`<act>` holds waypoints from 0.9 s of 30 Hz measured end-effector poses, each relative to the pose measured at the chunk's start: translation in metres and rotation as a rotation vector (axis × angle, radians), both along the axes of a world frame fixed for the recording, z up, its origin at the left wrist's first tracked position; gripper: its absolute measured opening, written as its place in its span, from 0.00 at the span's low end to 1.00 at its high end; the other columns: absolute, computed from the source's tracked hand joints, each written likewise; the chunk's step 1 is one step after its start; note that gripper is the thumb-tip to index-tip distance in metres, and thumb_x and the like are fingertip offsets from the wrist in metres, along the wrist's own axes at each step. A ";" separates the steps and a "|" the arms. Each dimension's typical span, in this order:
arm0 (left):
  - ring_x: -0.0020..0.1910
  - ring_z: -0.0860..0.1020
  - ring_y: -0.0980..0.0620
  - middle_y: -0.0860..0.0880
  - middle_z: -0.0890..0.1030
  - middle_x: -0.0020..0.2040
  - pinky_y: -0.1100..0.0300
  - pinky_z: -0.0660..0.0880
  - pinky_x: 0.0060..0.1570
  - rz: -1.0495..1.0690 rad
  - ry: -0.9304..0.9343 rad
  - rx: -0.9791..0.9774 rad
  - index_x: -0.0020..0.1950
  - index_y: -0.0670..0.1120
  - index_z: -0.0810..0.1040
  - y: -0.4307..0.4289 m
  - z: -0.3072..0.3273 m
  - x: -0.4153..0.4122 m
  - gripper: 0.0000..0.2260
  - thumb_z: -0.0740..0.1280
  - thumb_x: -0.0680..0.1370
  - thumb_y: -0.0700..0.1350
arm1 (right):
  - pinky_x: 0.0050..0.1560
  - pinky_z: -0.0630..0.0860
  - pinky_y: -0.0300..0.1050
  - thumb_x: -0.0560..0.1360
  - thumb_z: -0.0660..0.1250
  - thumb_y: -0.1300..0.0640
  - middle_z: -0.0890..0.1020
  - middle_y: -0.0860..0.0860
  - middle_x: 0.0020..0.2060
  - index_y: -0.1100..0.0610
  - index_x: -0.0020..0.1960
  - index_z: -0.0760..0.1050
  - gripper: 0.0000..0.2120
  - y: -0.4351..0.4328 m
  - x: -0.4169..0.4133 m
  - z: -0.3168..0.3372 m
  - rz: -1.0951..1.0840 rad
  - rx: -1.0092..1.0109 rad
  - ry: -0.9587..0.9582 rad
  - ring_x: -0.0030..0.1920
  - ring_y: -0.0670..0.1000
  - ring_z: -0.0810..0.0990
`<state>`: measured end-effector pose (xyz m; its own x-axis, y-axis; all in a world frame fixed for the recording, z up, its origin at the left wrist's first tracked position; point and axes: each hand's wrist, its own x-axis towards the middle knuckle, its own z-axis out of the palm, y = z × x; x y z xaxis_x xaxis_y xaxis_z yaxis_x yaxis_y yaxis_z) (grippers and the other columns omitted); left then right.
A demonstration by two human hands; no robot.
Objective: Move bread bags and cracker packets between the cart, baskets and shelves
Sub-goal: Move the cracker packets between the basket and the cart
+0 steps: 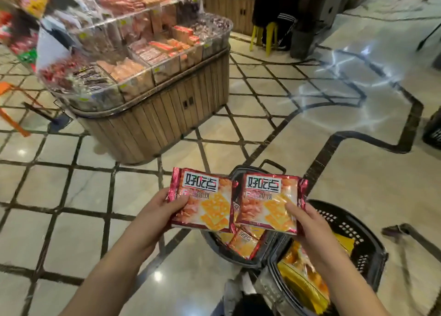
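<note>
Our left hand (162,213) pinches the left packet (202,201) at its 9 o'clock edge; our right hand (307,222) pinches the right packet (269,203) at 3; the basket (212,241) sits at 6, the stand (155,120) at 11

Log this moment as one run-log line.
left hand: holds a red foil cracker packet | right hand: holds a second red foil cracker packet | both over black plastic basket of more packets

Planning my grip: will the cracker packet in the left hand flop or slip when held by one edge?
Probably stiff: the cracker packet looks flat though the left hand pinches only its edge. Its glossy foil looks slippery. Crackers inside likely break if squeezed.
</note>
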<state>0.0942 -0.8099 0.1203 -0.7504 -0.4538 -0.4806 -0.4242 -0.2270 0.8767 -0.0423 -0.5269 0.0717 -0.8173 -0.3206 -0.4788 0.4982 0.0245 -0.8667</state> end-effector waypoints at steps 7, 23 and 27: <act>0.58 0.85 0.41 0.44 0.86 0.58 0.43 0.76 0.66 -0.145 -0.026 0.057 0.67 0.47 0.78 -0.048 -0.016 -0.103 0.14 0.69 0.81 0.45 | 0.48 0.79 0.48 0.78 0.70 0.49 0.88 0.49 0.52 0.52 0.65 0.77 0.17 -0.029 -0.063 0.008 -0.095 -0.003 0.004 0.50 0.50 0.88; 0.52 0.87 0.49 0.50 0.88 0.54 0.51 0.80 0.55 -0.683 -0.132 0.109 0.67 0.52 0.77 -0.156 -0.103 -0.285 0.16 0.72 0.79 0.49 | 0.66 0.77 0.59 0.74 0.73 0.41 0.87 0.43 0.55 0.41 0.62 0.79 0.18 -0.137 -0.096 -0.044 -0.476 0.324 -0.108 0.58 0.49 0.85; 0.55 0.86 0.49 0.49 0.87 0.57 0.46 0.79 0.61 -0.744 -0.161 0.073 0.67 0.51 0.79 -0.164 -0.137 -0.307 0.14 0.70 0.81 0.48 | 0.58 0.80 0.48 0.78 0.71 0.44 0.87 0.41 0.54 0.38 0.58 0.79 0.09 -0.151 -0.103 -0.072 -0.507 0.419 -0.139 0.54 0.44 0.86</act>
<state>-0.2130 -0.9741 -0.0166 -0.7643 0.1809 -0.6190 -0.6091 0.1129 0.7850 -0.1448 -0.6779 -0.0001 -0.7394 0.3220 -0.5913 0.6432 0.0781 -0.7617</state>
